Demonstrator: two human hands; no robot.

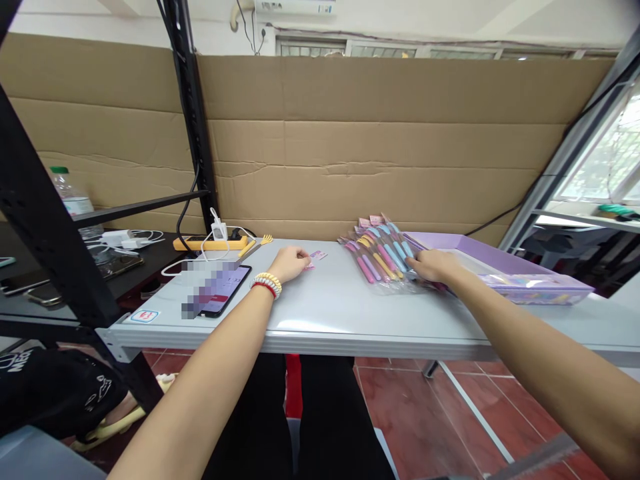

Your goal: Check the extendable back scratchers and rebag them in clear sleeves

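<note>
My left hand (291, 264), with a beaded bracelet at the wrist, rests on the grey table (340, 327) with its fingers closed at a small pink label (319, 255). To the right lies a pile of bagged pens or sticks (383, 253) in pink, yellow, purple and blue, wrapped in clear plastic. Its right edge is touched by my right hand (430, 265), whose fingers are bent around the packets; the fingertips are partly hidden. Behind my right forearm stands a purple tray (530, 260) with clear plastic packaging in it.
A phone (225, 291), a yellow power strip (210, 245) with white cables, and a yellow fork (267, 239) lie left of my left hand. A black metal post (193, 113) rises at the table's left. Cardboard (375, 147) stands behind the table.
</note>
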